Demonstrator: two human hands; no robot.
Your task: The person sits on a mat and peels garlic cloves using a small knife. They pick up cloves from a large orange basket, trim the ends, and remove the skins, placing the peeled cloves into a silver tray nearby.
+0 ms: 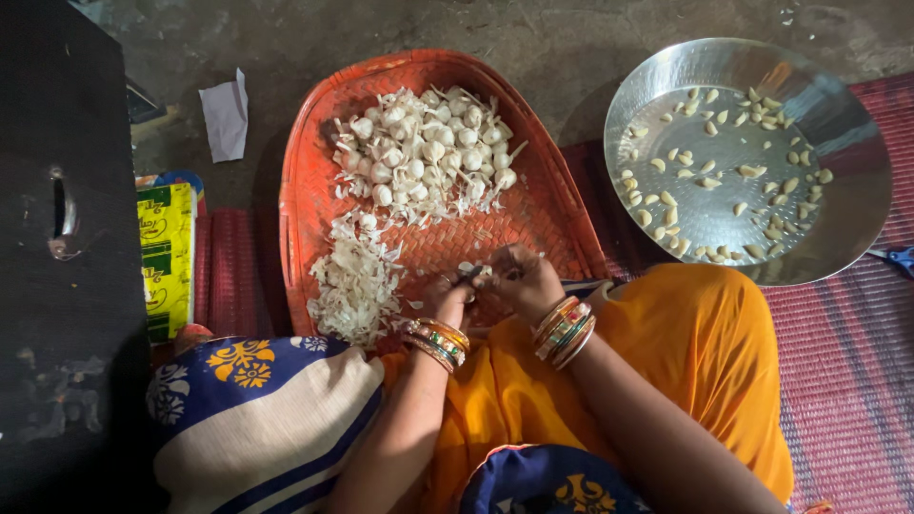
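My left hand [449,297] and my right hand [524,278] meet over the near edge of an orange woven tray [557,205], both pinching a small garlic clove [484,273] between the fingertips. A dark thin object, maybe a small blade, shows between the hands. Both wrists wear coloured bangles. On the tray's far part lies a pile of unpeeled garlic [424,152]. A heap of papery garlic skins [354,281] lies on its near left.
A round steel plate [838,219] with several peeled cloves stands at the right on a red striped mat [847,362]. My orange-clad knee [695,343] lies under it. A dark box [57,286], yellow packet [167,257] and paper scrap [227,116] sit left.
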